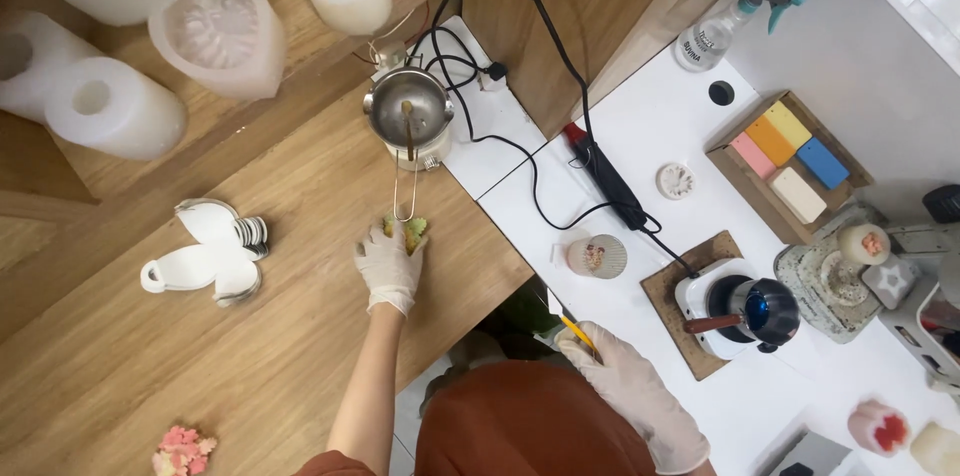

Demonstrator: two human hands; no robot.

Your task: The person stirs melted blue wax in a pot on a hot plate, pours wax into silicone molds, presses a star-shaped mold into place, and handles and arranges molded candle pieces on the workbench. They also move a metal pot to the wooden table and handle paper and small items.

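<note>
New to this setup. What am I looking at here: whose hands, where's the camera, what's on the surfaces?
There is one picture, from a camera worn on a person's head, looking straight down. Both hands wear white gloves. The left hand presses on a small yellow-green lump on the wooden table, beside thin metal tongs below a small round metal pot. The right hand holds a yellow pencil-like stick over the white counter. Nearby lie white silicone moulds and a tray of coloured blocks.

A candle-making workshop: silicone moulds (215,31), melting pot (407,116), coloured wax blocks (790,158).
</note>
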